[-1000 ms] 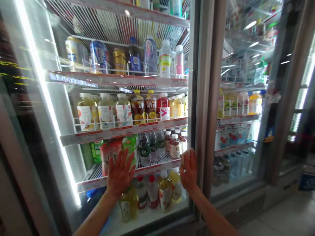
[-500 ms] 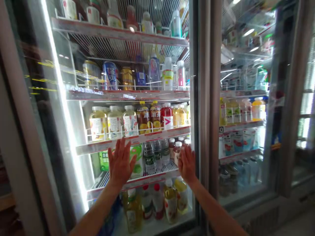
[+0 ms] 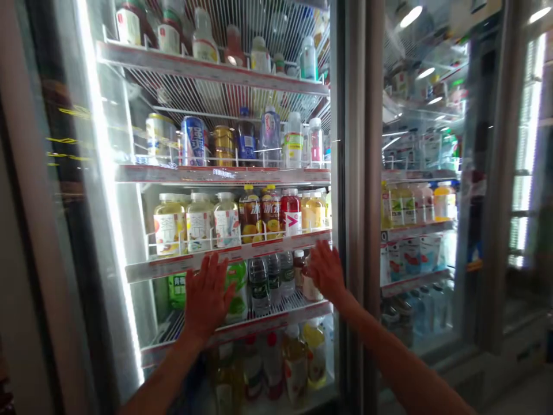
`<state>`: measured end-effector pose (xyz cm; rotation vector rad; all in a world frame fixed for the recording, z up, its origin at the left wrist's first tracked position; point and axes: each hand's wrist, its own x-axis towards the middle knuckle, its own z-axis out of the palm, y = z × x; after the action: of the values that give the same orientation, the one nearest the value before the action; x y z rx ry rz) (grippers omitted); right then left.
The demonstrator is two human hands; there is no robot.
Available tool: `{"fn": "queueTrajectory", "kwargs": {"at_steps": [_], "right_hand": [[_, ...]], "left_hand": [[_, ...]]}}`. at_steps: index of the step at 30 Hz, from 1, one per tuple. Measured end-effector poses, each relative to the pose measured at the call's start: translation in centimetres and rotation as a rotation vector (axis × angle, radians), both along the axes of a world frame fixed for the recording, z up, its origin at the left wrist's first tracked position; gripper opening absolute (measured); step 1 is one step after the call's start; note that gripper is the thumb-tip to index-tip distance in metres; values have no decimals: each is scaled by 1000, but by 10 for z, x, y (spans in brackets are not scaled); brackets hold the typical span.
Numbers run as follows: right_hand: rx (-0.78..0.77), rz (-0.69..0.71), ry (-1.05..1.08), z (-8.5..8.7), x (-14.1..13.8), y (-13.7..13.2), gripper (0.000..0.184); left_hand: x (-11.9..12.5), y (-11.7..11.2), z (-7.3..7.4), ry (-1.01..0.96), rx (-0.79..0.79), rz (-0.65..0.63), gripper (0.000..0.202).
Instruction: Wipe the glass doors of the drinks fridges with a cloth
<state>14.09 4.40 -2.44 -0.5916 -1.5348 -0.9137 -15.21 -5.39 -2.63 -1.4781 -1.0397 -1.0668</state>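
Both my hands are raised in front of a glass-door drinks fridge, palms turned toward it. My left hand is open with fingers spread, before the shelf with a green pack and clear water bottles. Further right, my right hand is open too, in front of small dark-red bottles near the door frame. Neither hand holds anything. Whether the palms touch the glass, I cannot tell. Just above them stands a row of juice and tea bottles.
Higher shelves carry cans and more bottles. On the bottom are yellow drink bottles. A bright light strip runs down the left. To the right stands another fridge door with pouches behind its glass.
My right hand has risen slightly, while my left sits a little lower in view. The shelves have shifted slightly down in the picture. Both hands stay open.
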Motion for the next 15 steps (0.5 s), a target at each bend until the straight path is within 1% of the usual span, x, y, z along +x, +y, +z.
{"fn": "queueTrajectory", "kwargs": {"at_steps": [2, 3, 4, 5, 6, 8, 10, 11, 12, 13, 15], "right_hand": [[1, -20, 246, 24, 4, 6, 56], [-3, -27, 329, 33, 1, 6, 56], [-12, -28, 347, 39, -6, 4, 56], [-18, -21, 298, 39, -17, 0, 56], [-23, -11, 201, 35, -29, -6, 56], [-19, 23, -40, 20, -51, -19, 55], [-5, 46, -224, 8, -58, -25, 53], [7, 44, -248, 6, -54, -25, 53], [19, 35, -207, 8, -48, -22, 54], [25, 18, -109, 12, -40, -17, 55], [16, -19, 163, 23, -30, -8, 57]], "left_hand": [[-1, 1, -1, -2, 1, 3, 59], [-1, 1, -1, -1, 5, 6, 59], [-2, 2, -2, 1, 6, 9, 59], [-2, 2, -2, 0, 4, 11, 59], [-2, 2, -2, -2, -1, 13, 59], [-2, 2, -2, -5, -10, 13, 60], [-1, 2, -2, -2, -13, 17, 61], [-1, 1, -2, 1, -9, 19, 61], [-1, 1, -1, 4, -6, 22, 62], [-1, 1, -1, 7, -3, 25, 62], [-1, 1, -1, 11, -2, 32, 62]]}}
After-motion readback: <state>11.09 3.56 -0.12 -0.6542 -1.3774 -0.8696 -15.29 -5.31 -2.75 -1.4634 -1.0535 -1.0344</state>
